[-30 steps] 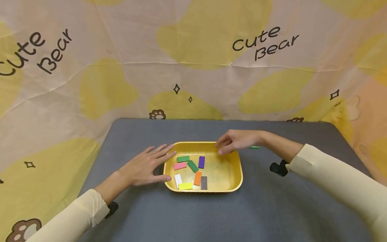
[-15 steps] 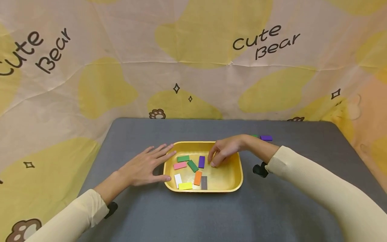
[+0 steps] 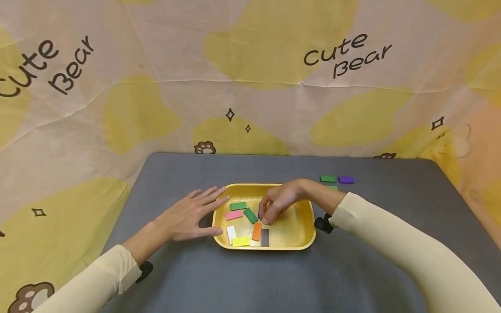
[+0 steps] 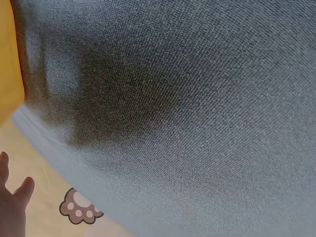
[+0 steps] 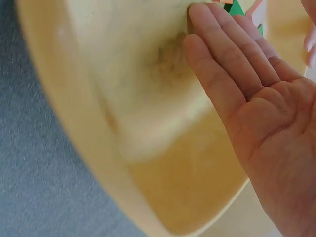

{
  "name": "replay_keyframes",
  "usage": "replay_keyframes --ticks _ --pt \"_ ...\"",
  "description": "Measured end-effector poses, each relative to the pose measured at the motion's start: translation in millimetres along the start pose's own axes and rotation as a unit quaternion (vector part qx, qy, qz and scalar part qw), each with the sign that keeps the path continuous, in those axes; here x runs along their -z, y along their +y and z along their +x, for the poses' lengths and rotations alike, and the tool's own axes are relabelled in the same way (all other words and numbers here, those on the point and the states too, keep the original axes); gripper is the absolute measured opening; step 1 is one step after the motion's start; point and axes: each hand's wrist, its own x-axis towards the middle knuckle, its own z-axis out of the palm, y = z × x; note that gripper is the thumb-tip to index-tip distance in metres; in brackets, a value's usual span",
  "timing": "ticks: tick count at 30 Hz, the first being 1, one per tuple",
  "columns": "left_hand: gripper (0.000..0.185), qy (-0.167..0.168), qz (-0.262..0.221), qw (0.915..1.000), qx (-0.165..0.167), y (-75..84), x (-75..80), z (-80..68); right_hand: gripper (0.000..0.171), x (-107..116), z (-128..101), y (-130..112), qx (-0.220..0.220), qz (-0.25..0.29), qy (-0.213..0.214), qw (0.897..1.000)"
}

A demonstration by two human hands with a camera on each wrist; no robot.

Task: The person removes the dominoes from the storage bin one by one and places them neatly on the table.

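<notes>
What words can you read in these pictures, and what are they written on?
"cute Bear" in black letters on the cloth backdrop, upper right.
"cute Bear" again on the same backdrop, upper left, its first letter cut by the picture's edge.
The yellow tray, the coloured tiles in it and the grey table carry no words or numbers.

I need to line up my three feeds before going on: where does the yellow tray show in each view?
Head: the yellow tray sits mid-table, between the left hand and the right hand, which reaches into it.
Left wrist: only a yellow sliver at the upper left edge, probably the tray.
Right wrist: the tray fills most of the picture, with the right hand over it.
Shared landmark: the grey table.
</notes>
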Motion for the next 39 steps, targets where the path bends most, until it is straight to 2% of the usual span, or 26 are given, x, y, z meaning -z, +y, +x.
replay_keyframes --ticks 7,15,25,33,39 --pt "0.087 0.005 -0.001 1.0 0.0 0.1 -0.5 0.0 0.018 -8.4 6.0 -4.2 -0.006 0.041 -0.002 0.999" --pt "0.088 0.0 -0.004 1.0 0.004 0.8 0.4 0.2 0.019 -14.2 10.3 -5.1 -0.004 0.064 -0.006 0.998" --pt "0.087 0.002 -0.004 1.0 0.004 1.3 0.6 0.7 0.032 -13.5 15.9 -9.0 -0.006 0.057 0.002 0.998" --pt "0.088 0.001 -0.001 1.0 0.008 0.8 -0.1 0.1 0.047 -13.9 19.8 -16.7 0.012 -0.014 0.001 1.0" --pt "0.088 0.002 0.001 1.0 0.005 0.9 0.2 -0.3 0.048 -17.6 20.7 -18.0 0.014 -0.023 0.016 1.0"
